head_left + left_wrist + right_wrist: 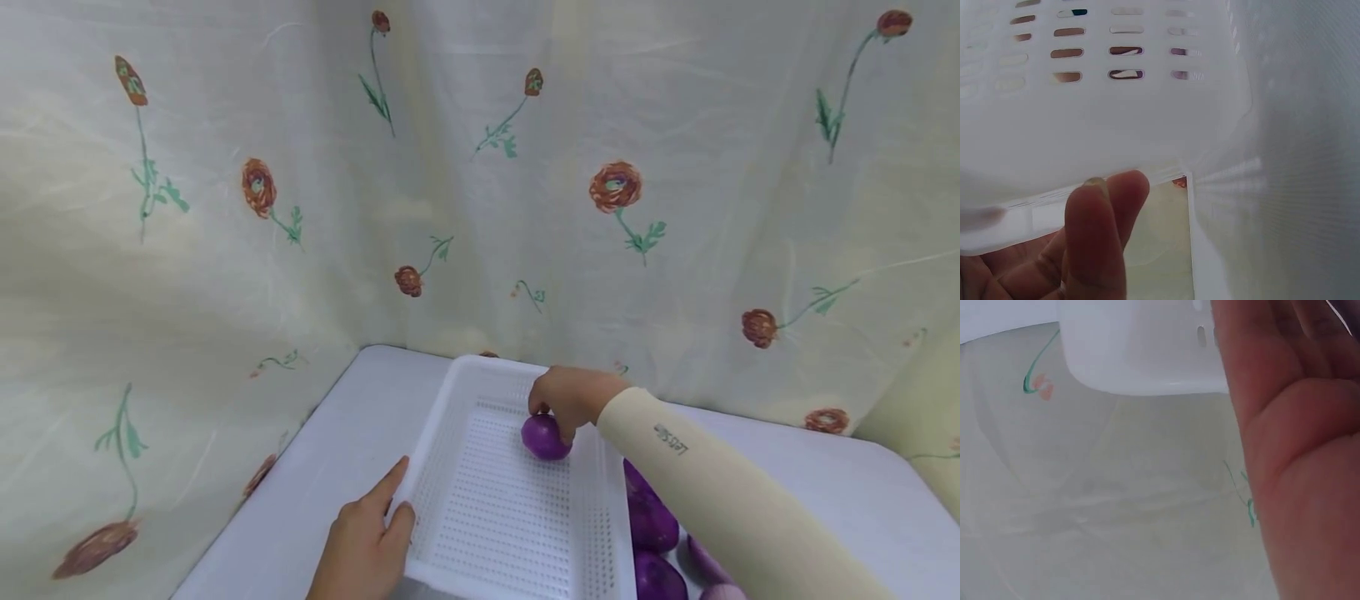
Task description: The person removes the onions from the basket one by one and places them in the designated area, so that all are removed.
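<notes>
A white perforated plastic basket (pixel 502 508) sits on the table. My right hand (pixel 566 400) reaches into its far right part and grips a smooth, glossy red onion (pixel 546 437) from above. The right wrist view shows my right palm (pixel 1304 425) beside a basket corner (pixel 1141 356); the onion is out of sight there. At the basket's left side, my left hand (pixel 367 537) holds the rim, its index finger pointing forward along the outside. Close up, the left thumb and fingers (pixel 1094 237) pinch the basket's edge (pixel 1041 215).
Several more red onions (pixel 651 517) lie on the table right of the basket, partly covered by my right sleeve (pixel 720 492). The white table (pixel 315 467) extends on both sides. A flower-printed curtain (pixel 465 183) hangs behind and to the left.
</notes>
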`<state>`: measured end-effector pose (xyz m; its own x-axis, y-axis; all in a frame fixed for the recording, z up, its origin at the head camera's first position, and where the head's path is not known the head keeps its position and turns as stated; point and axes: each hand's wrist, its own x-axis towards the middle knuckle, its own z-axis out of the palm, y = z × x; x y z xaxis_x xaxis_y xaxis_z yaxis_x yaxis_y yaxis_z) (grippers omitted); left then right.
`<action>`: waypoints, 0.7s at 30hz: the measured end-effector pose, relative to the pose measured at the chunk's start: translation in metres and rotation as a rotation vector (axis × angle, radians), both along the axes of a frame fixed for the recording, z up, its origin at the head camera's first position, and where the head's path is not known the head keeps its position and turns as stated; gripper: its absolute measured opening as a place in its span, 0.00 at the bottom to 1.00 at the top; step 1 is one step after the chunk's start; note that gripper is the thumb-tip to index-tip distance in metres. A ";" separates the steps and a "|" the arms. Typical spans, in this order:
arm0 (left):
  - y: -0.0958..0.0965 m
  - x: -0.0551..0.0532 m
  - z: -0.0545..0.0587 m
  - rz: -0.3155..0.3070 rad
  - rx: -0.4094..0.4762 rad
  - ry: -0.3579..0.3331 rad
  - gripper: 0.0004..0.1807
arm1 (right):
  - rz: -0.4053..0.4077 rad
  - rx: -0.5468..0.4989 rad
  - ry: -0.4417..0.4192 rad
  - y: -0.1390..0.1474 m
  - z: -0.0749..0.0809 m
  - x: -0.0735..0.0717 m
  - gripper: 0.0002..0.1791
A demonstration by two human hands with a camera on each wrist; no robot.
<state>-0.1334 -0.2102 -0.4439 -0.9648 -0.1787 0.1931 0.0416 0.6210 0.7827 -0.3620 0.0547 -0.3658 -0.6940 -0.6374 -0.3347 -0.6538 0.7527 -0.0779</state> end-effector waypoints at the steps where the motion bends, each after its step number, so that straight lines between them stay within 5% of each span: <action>1: 0.000 0.000 0.001 -0.003 -0.002 0.001 0.29 | -0.010 0.000 -0.007 0.000 0.000 0.000 0.27; 13: 0.000 0.000 0.000 -0.013 0.000 0.001 0.29 | -0.144 -0.034 -0.121 -0.005 -0.004 0.005 0.32; 21: 0.000 0.000 0.001 -0.012 0.004 0.005 0.28 | -0.079 -0.016 -0.126 -0.009 -0.009 0.001 0.39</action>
